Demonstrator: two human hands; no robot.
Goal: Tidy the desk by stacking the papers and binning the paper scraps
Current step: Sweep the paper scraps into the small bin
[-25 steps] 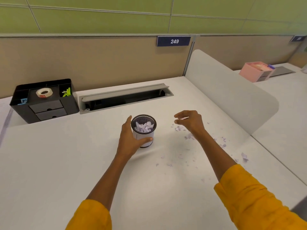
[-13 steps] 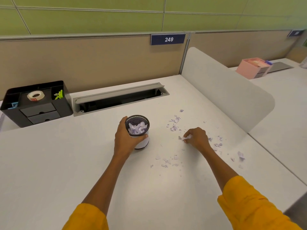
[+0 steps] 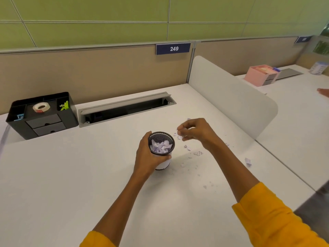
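Note:
A small black mesh bin [image 3: 166, 163] with a white lower wall stands in the middle of the white desk [image 3: 71, 175], holding a heap of pale purple paper scraps [image 3: 161, 146]. My left hand [image 3: 148, 155] is wrapped around its left side. My right hand [image 3: 195, 131] hovers just right of the bin's rim, fingers pinched on a few small scraps. More loose scraps [image 3: 197, 153] lie scattered on the desk to the right of the bin, and one larger crumpled piece [image 3: 248, 161] sits near the desk's right edge.
A black desk organiser [image 3: 41, 115] with a tape roll stands at the back left. A grey cable tray [image 3: 124, 108] with its lid open runs along the back. A white divider panel [image 3: 231, 97] borders the right side. A pink box [image 3: 260, 74] sits on the neighbouring desk, where another person's fingers [image 3: 323, 91] show.
My right hand went down to the desk, pinched some scraps, and has now risen back up beside the bin's rim. My left hand has stayed on the bin.

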